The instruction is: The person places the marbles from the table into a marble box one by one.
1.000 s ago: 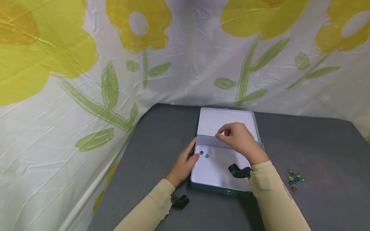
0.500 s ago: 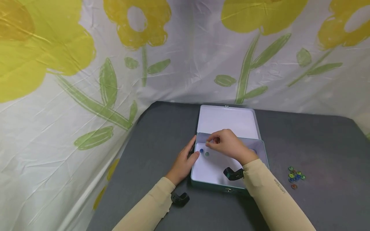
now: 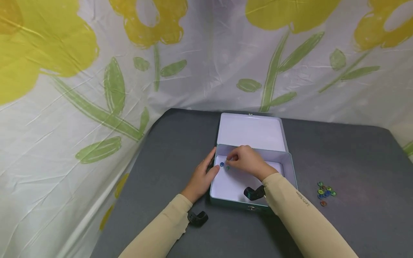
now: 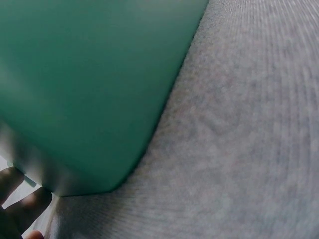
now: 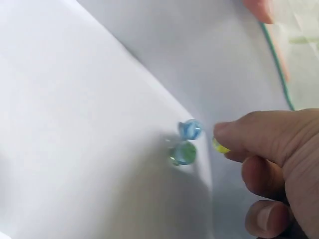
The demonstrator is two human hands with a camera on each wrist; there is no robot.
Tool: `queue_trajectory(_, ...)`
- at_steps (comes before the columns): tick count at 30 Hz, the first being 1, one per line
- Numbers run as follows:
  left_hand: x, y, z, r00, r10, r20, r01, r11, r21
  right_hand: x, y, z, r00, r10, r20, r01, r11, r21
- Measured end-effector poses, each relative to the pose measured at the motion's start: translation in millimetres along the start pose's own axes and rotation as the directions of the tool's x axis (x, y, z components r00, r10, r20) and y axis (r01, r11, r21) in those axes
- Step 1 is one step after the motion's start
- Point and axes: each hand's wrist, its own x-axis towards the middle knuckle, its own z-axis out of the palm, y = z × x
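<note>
An open tin box (image 3: 230, 205), green outside and white inside, lies on the dark cloth. My left hand (image 3: 199, 180) holds its left wall, thumb over the rim and fingers along the outer side; in the left wrist view the fingertips (image 4: 32, 204) are near a box corner. Inside the box's left end, a blue marble (image 5: 190, 129) and a green marble (image 5: 185, 153) lie close together on the floor. My right hand (image 3: 247, 162) is inside the box just above them, pinching a yellow marble (image 5: 219, 146) between thumb and forefinger.
The box's lid (image 3: 251, 130) is folded back behind it. On the grey tabletop (image 3: 355, 222) to the right of the box sits a small cluster of coloured marbles (image 3: 327, 193). A white cloth with yellow flowers (image 3: 200, 82) hangs behind and to the left.
My right hand has moved left and down from above the box's back edge into its left end, near the two marbles. My left hand has kept its place on the wall.
</note>
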Motion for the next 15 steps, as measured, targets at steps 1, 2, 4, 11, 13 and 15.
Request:
queue_trajectory(1, -0.1, 0.3, -0.1, 1.0, -0.002, -0.001, 0.002, 1.0, 0.0, 0.9, 0.6, 0.9, 1.0, 0.002, 0.005, -0.002, 1.0, -0.001)
queue_trajectory(2, -0.2, 0.8, -0.3, 1.0, -0.003, 0.0, 0.003, 1.0, -0.002, 1.9, 1.3, 1.8, 1.0, -0.003, 0.004, 0.003, 1.0, 0.0)
queue_trajectory(4, 0.0, 2.0, -0.7, 1.0, -0.003, -0.001, 0.003, 1.0, -0.01, 3.7, 2.4, 3.7, 1.0, -0.014, -0.001, 0.014, 1.0, 0.002)
queue_trajectory(11, 0.4, 2.0, -1.1, 1.0, -0.005, -0.007, 0.005, 1.0, 0.001, 5.1, 4.0, 7.3, 1.0, 0.002, 0.01, -0.002, 1.0, 0.018)
queue_trajectory(13, 0.3, 1.4, -0.8, 1.0, -0.004, -0.007, 0.004, 1.0, 0.005, 4.6, 4.5, 8.2, 1.0, 0.004, 0.019, -0.004, 1.0, 0.017)
queue_trajectory(15, 0.5, 1.0, -0.5, 1.0, 0.0, -0.008, 0.0, 1.0, 0.006, 4.7, 5.6, 9.5, 1.0, -0.006, 0.023, 0.005, 1.0, 0.007)
